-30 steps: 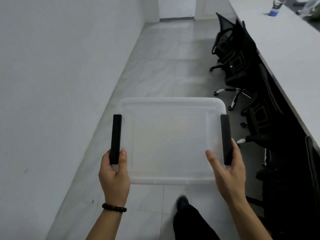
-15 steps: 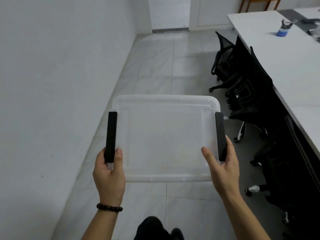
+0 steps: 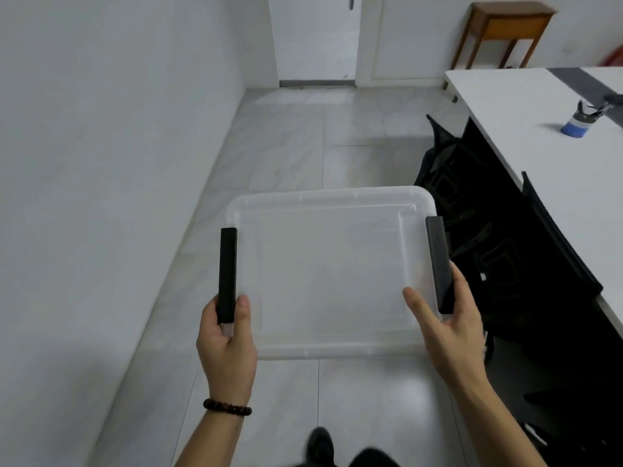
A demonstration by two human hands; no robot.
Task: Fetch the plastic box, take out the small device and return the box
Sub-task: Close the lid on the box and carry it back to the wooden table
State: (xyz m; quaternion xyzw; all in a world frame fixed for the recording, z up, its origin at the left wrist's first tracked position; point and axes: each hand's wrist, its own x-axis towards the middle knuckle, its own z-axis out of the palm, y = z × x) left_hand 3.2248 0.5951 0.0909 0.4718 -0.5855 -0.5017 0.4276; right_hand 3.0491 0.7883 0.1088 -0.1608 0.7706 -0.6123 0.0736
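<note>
A clear plastic box (image 3: 330,274) with its lid on and a black latch on each side is held level in front of me, above the tiled floor. My left hand (image 3: 227,338) grips the near end of the left black latch (image 3: 227,271), thumb on the lid. My right hand (image 3: 445,328) grips the right black latch (image 3: 438,261) at its near end, thumb resting on the lid. I cannot make out anything through the cloudy lid, and no small device shows.
A white wall (image 3: 101,197) runs along the left. To the right stand black office chairs (image 3: 478,237) tucked under a long white table (image 3: 539,156) bearing a blue cup (image 3: 578,124). Ahead are a white door (image 3: 317,38) and a small wooden table (image 3: 505,32). My shoe (image 3: 320,443) shows below.
I have walked forward along the aisle with the box in both hands; the door and wooden table have come into view and the chairs have slid back to my right. My grip is unchanged.
</note>
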